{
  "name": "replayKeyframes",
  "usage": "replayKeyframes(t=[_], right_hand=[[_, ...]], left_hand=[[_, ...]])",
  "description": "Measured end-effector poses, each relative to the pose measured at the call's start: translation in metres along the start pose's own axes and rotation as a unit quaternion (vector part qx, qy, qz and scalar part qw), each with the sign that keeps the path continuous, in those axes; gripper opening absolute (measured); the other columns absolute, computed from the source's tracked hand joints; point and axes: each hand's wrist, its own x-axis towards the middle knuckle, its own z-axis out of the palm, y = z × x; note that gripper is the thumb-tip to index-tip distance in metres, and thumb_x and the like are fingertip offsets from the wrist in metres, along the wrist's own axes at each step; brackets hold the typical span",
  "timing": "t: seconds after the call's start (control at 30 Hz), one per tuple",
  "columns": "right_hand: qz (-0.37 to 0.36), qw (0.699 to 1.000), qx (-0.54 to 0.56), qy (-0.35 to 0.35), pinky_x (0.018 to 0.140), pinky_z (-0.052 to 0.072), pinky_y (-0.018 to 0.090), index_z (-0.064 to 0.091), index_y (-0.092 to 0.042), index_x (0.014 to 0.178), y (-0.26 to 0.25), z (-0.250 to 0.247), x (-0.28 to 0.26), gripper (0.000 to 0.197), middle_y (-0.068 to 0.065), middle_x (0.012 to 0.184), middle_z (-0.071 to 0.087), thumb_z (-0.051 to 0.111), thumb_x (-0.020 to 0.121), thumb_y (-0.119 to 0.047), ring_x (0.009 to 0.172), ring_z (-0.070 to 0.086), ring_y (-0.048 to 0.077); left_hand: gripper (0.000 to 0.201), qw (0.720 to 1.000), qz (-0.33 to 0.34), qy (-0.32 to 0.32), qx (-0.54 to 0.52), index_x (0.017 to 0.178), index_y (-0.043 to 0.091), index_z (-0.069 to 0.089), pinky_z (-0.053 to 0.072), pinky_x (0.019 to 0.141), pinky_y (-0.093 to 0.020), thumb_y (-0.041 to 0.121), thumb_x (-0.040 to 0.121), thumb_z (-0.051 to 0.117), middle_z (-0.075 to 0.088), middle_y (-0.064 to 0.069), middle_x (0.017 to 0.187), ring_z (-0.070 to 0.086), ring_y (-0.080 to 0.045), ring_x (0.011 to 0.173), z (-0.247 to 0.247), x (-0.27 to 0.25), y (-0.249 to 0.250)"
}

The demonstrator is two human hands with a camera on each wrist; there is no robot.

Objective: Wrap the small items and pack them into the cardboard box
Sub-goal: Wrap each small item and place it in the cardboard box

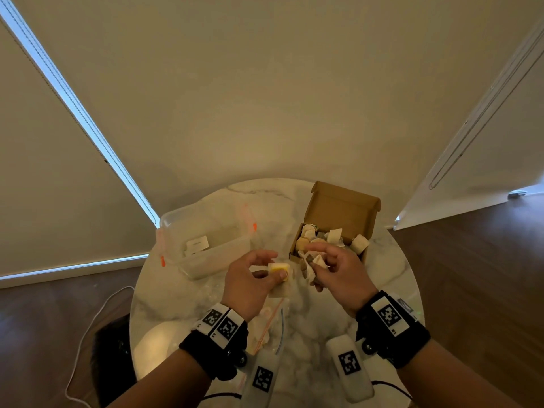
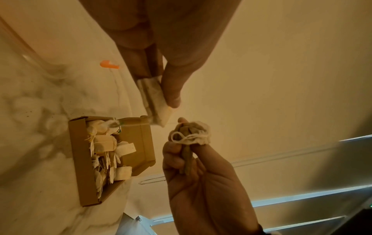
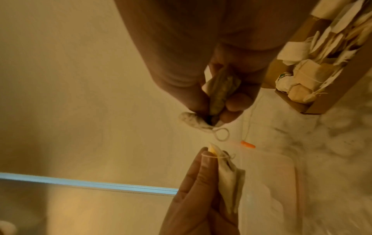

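Observation:
My left hand [image 1: 273, 265] pinches a small yellow item [image 1: 279, 267] half covered by a pale cloth wrap, thumb on its near side; the left wrist view shows the item [image 2: 156, 103] held edge-on. Just to its right, my right hand [image 1: 319, 262] grips a crumpled cloth pouch [image 1: 307, 270] with a string loop at its mouth [image 2: 190, 135]. Both are held above the table, close together but apart. Behind my right hand stands the open cardboard box [image 1: 341, 213], its lid upright, with several cloth-wrapped items [image 1: 334, 237] inside.
A clear plastic container [image 1: 212, 260] with orange clips stands left of the box and holds a white card [image 1: 197, 242]. A zip bag [image 1: 268, 322] lies under my left wrist. Two white marker-tagged devices [image 1: 262, 375] lie at the round marble table's [image 1: 391, 275] near edge.

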Motion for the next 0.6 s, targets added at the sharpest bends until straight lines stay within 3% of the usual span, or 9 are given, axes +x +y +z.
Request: replayKeyframes(t=[0.07, 0.17, 0.23, 0.37, 0.47, 0.53, 0.6], right_hand=[[0.009, 1.0, 0.023, 0.004, 0.051, 0.049, 0.031, 0.068, -0.007, 0.102, 0.0, -0.001, -0.001, 0.021, 0.011, 0.071, 0.067, 0.061, 0.087, 0.006, 0.055, 0.059, 0.022], [0.027, 0.999, 0.045, 0.016, 0.051, 0.05, 0.031, 0.065, 0.001, 0.091, 0.002, 0.0, -0.001, 0.009, 0.012, 0.065, 0.067, 0.06, 0.087, 0.007, 0.055, 0.061, 0.024], [0.036, 0.997, 0.063, 0.018, 0.053, 0.051, 0.032, 0.062, 0.003, 0.089, 0.002, 0.003, -0.001, 0.004, 0.016, 0.067, 0.068, 0.062, 0.086, 0.006, 0.057, 0.064, 0.027], [0.071, 0.992, 0.106, 0.018, 0.057, 0.055, 0.038, 0.06, 0.002, 0.086, -0.001, 0.01, -0.004, 0.012, 0.023, 0.074, 0.07, 0.07, 0.082, -0.001, 0.061, 0.066, 0.034], [0.083, 0.99, 0.115, 0.025, 0.065, 0.058, 0.048, 0.058, 0.004, 0.087, -0.005, 0.014, -0.007, 0.018, 0.026, 0.078, 0.07, 0.073, 0.08, -0.003, 0.065, 0.068, 0.039], [0.085, 0.99, 0.11, 0.039, 0.065, 0.059, 0.048, 0.056, 0.007, 0.089, -0.004, 0.015, -0.007, 0.022, 0.024, 0.075, 0.071, 0.074, 0.079, -0.003, 0.064, 0.069, 0.038], [0.086, 0.99, 0.102, 0.05, 0.063, 0.058, 0.045, 0.055, 0.008, 0.091, -0.003, 0.016, -0.006, 0.025, 0.023, 0.072, 0.07, 0.075, 0.079, -0.004, 0.062, 0.069, 0.035]], left_hand=[[0.026, 1.0, 0.001, 0.004, -0.003, 0.089, 0.026, 0.073, 0.054, 0.067, -0.017, 0.01, 0.072, 0.083, 0.071, 0.0, 0.086, 0.069, -0.015, 0.079, -0.001, 0.0, -0.002], [0.016, 1.0, 0.025, -0.006, -0.009, 0.077, 0.025, 0.077, 0.059, 0.072, -0.03, 0.01, 0.074, 0.082, 0.075, 0.002, 0.076, 0.071, -0.017, 0.075, -0.002, -0.002, -0.002], [0.012, 0.999, 0.045, 0.003, 0.004, 0.073, 0.025, 0.078, 0.057, 0.068, -0.031, 0.014, 0.074, 0.081, 0.075, 0.005, 0.072, 0.066, -0.015, 0.067, -0.001, -0.001, -0.001], [0.01, 0.998, 0.05, 0.012, -0.018, 0.074, 0.024, 0.076, 0.057, 0.067, -0.034, 0.015, 0.077, 0.079, 0.074, 0.002, 0.07, 0.067, -0.016, 0.067, 0.003, 0.001, 0.003], [0.01, 0.998, 0.052, -0.015, -0.025, 0.08, 0.02, 0.076, 0.061, 0.072, -0.041, 0.011, 0.084, 0.073, 0.074, -0.002, 0.072, 0.071, -0.022, 0.07, 0.005, 0.0, 0.007], [0.013, 0.997, 0.044, -0.041, -0.039, 0.085, 0.016, 0.077, 0.06, 0.077, -0.042, 0.009, 0.088, 0.067, 0.075, -0.004, 0.077, 0.072, -0.022, 0.074, 0.006, -0.001, 0.008], [0.01, 0.996, 0.04, -0.066, -0.05, 0.089, 0.014, 0.077, 0.06, 0.081, -0.041, 0.018, 0.089, 0.068, 0.076, -0.003, 0.081, 0.073, -0.021, 0.079, 0.006, -0.003, 0.011]])
